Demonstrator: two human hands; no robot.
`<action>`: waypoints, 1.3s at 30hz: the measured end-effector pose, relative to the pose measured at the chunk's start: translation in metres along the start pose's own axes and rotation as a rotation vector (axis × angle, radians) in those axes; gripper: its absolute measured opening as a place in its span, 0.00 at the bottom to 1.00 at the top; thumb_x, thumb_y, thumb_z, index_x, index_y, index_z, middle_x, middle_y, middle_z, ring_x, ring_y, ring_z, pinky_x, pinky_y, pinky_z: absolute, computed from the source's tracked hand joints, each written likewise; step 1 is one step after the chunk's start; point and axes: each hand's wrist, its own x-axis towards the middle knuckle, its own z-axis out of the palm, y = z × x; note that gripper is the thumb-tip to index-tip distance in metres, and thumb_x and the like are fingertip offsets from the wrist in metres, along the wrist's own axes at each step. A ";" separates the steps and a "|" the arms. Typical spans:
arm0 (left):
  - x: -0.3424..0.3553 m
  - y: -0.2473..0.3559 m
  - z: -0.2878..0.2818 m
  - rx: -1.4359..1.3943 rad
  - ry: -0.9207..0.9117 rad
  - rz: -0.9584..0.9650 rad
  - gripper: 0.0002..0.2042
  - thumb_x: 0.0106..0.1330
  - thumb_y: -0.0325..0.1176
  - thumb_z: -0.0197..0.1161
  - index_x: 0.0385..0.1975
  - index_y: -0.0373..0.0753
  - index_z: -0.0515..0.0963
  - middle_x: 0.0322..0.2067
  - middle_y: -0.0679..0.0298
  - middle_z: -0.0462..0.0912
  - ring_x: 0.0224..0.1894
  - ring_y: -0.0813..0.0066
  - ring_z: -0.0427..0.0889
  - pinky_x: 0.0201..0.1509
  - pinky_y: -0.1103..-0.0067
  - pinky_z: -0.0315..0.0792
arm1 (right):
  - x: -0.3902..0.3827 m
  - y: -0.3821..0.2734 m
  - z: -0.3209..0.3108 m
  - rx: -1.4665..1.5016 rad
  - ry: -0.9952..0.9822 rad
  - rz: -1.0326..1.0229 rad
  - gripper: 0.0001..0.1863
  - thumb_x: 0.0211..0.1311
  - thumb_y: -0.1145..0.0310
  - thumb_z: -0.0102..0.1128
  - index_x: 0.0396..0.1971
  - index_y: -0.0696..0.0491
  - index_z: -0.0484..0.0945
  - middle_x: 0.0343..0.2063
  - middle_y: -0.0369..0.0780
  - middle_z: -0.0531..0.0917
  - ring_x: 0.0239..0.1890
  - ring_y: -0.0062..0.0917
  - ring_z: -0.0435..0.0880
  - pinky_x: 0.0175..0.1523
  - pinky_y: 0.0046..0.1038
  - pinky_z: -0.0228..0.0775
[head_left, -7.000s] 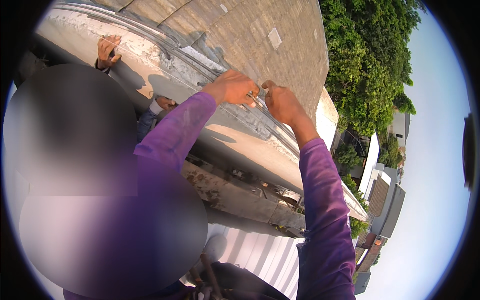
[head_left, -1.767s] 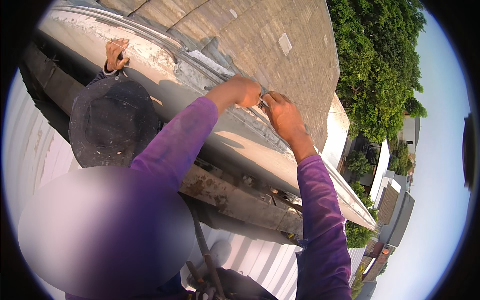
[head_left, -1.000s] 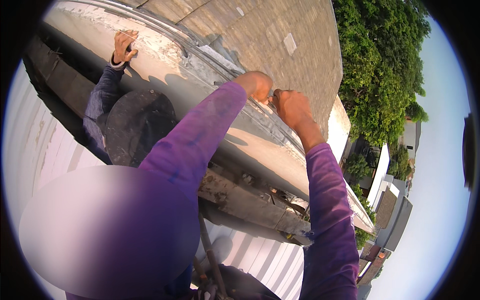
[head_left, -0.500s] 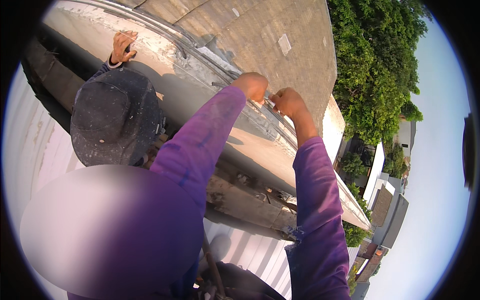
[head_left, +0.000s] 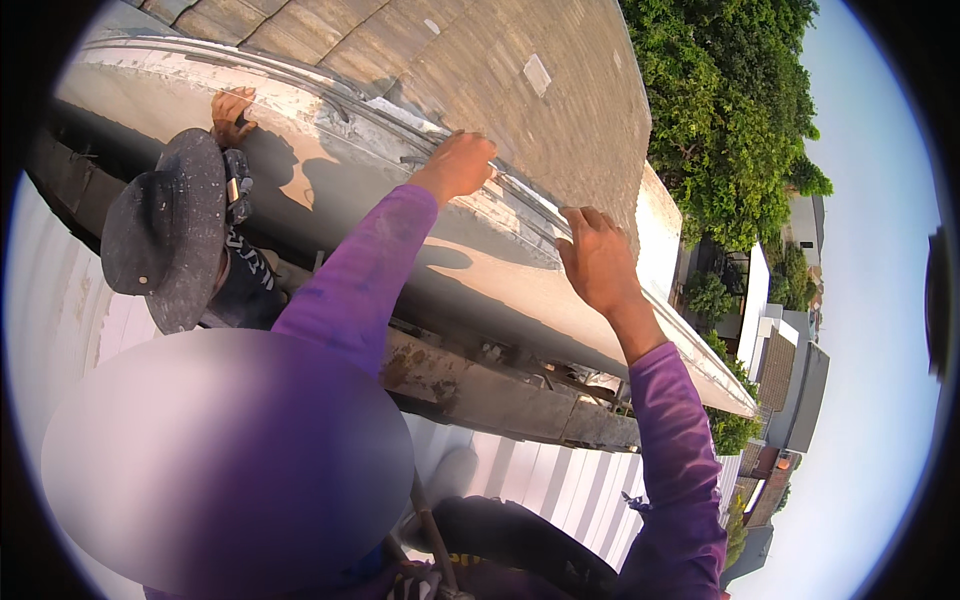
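Note:
My left hand [head_left: 462,162] rests at the roof's edge with fingers bent down beside long thin grey metal rods [head_left: 350,97]. What its fingertips hold, if anything, is hidden. Farther right along the same edge, my right hand [head_left: 598,255] lies over the wall top, fingers apart and lightly bent, touching the rods' line. Rough mortar [head_left: 515,215] covers the wall top between both hands. Below it runs a smooth plastered wall face [head_left: 500,285], partly in shade.
Left of me a co-worker in a spattered dark hat [head_left: 165,230] reaches a hand [head_left: 232,112] to the wall top. The tiled roof [head_left: 480,70] slopes away beyond. Beneath are a concrete ledge [head_left: 480,390] and white corrugated sheeting [head_left: 540,480]. Trees [head_left: 720,110] stand at right.
My hands, close together with pinched fingers before, have moved apart: the left leftward, the right slightly down with its fingers spread. The co-worker's hat has shifted left and turned.

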 end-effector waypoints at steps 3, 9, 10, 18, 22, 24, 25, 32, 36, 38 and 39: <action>-0.004 0.010 -0.006 -0.051 0.115 0.001 0.16 0.71 0.37 0.69 0.54 0.36 0.84 0.54 0.48 0.85 0.59 0.48 0.83 0.64 0.60 0.76 | -0.041 -0.014 0.002 0.300 -0.090 -0.041 0.17 0.68 0.72 0.61 0.55 0.57 0.83 0.28 0.52 0.87 0.36 0.49 0.88 0.48 0.43 0.81; -0.020 0.051 -0.041 -0.117 0.156 0.088 0.14 0.73 0.37 0.66 0.52 0.36 0.85 0.52 0.51 0.86 0.57 0.50 0.84 0.62 0.60 0.77 | -0.021 -0.021 0.036 0.230 -0.248 0.029 0.33 0.68 0.68 0.61 0.73 0.56 0.68 0.32 0.56 0.88 0.40 0.54 0.87 0.52 0.48 0.79; -0.027 0.058 -0.048 -0.162 0.135 0.124 0.13 0.73 0.37 0.65 0.51 0.37 0.85 0.51 0.52 0.87 0.56 0.50 0.84 0.61 0.60 0.77 | -0.023 -0.019 0.042 0.190 -0.303 0.043 0.32 0.68 0.67 0.61 0.72 0.57 0.70 0.33 0.56 0.88 0.41 0.55 0.87 0.52 0.49 0.79; -0.164 0.121 -0.107 -0.527 -0.282 0.268 0.10 0.72 0.35 0.63 0.39 0.33 0.84 0.33 0.52 0.87 0.38 0.51 0.86 0.47 0.59 0.75 | -0.160 -0.139 -0.085 0.741 -0.457 -0.571 0.30 0.64 0.74 0.69 0.67 0.51 0.74 0.45 0.48 0.86 0.50 0.42 0.88 0.59 0.42 0.81; -0.220 0.132 -0.125 -0.580 -0.361 0.387 0.10 0.69 0.34 0.64 0.41 0.33 0.85 0.35 0.54 0.88 0.40 0.55 0.87 0.47 0.63 0.77 | -0.206 -0.200 -0.074 1.076 -0.530 -0.692 0.33 0.62 0.76 0.70 0.67 0.53 0.70 0.66 0.50 0.75 0.59 0.43 0.84 0.63 0.44 0.75; -0.242 0.129 -0.134 -0.620 -0.392 0.380 0.10 0.68 0.33 0.65 0.42 0.33 0.85 0.35 0.54 0.89 0.39 0.56 0.87 0.47 0.64 0.77 | -0.211 -0.216 -0.058 1.174 -0.515 -0.694 0.39 0.60 0.77 0.69 0.72 0.53 0.65 0.70 0.52 0.68 0.61 0.46 0.81 0.63 0.43 0.76; -0.250 0.130 -0.141 -0.658 -0.409 0.361 0.10 0.69 0.33 0.65 0.42 0.33 0.85 0.35 0.54 0.89 0.39 0.57 0.87 0.47 0.65 0.78 | -0.214 -0.220 -0.057 1.191 -0.488 -0.623 0.38 0.60 0.76 0.69 0.71 0.53 0.66 0.69 0.52 0.70 0.61 0.47 0.81 0.61 0.42 0.77; -0.287 0.120 -0.131 -1.004 -0.326 0.063 0.14 0.77 0.40 0.63 0.51 0.34 0.83 0.47 0.60 0.88 0.50 0.67 0.88 0.58 0.71 0.80 | -0.205 -0.233 -0.048 1.100 -0.322 -0.851 0.25 0.62 0.75 0.65 0.61 0.53 0.75 0.57 0.49 0.80 0.52 0.48 0.85 0.54 0.41 0.80; -0.305 0.122 -0.124 -1.055 -0.349 0.044 0.15 0.78 0.41 0.62 0.51 0.35 0.83 0.45 0.61 0.88 0.48 0.71 0.87 0.54 0.73 0.79 | -0.205 -0.228 -0.054 1.036 -0.442 -0.904 0.19 0.62 0.74 0.64 0.54 0.55 0.79 0.50 0.48 0.85 0.51 0.46 0.85 0.54 0.41 0.80; -0.312 0.123 -0.123 -1.107 -0.295 0.098 0.13 0.77 0.38 0.64 0.49 0.34 0.83 0.37 0.63 0.88 0.38 0.76 0.85 0.45 0.76 0.78 | -0.206 -0.218 -0.069 1.077 -0.392 -0.874 0.18 0.65 0.73 0.65 0.54 0.57 0.78 0.50 0.50 0.85 0.51 0.46 0.86 0.53 0.41 0.81; -0.313 0.123 -0.127 -1.107 -0.329 0.093 0.15 0.78 0.40 0.63 0.50 0.34 0.83 0.41 0.62 0.88 0.43 0.74 0.86 0.50 0.74 0.78 | -0.205 -0.212 -0.073 1.096 -0.365 -0.853 0.17 0.67 0.73 0.65 0.55 0.58 0.78 0.51 0.51 0.85 0.52 0.46 0.87 0.52 0.41 0.82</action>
